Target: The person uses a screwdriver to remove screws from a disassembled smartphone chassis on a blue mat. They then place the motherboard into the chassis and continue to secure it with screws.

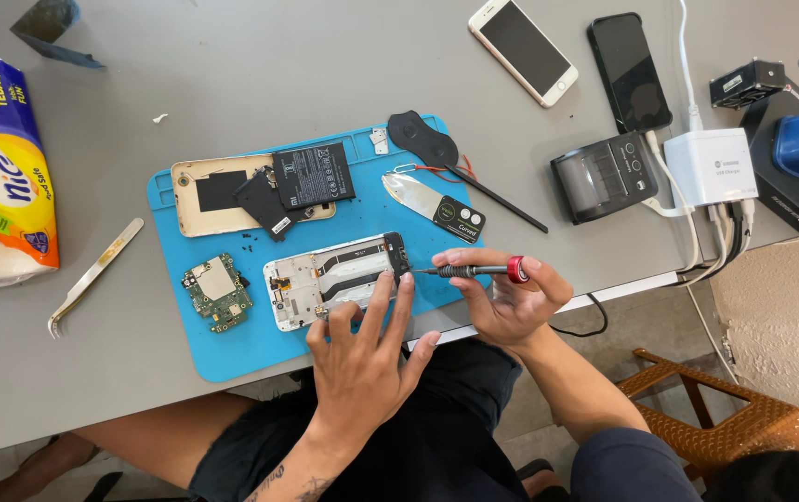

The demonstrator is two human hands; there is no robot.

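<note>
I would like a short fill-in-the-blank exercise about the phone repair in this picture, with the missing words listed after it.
1. The right hand holds a small ____ with a red cap.
2. The left hand presses on the opened phone frame, which lies on a ____ work mat.
3. The green circuit board lies to the ____ of the phone frame as the picture shows it.
4. The metal tweezers lie ____ the mat, on the grey table.

Missing words: screwdriver; blue; left; off

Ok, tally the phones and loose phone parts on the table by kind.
Whole phones: 2, white and black
Opened phone frame: 1
Back cover: 1
Battery: 1
Circuit board: 1
Total: 6
</note>
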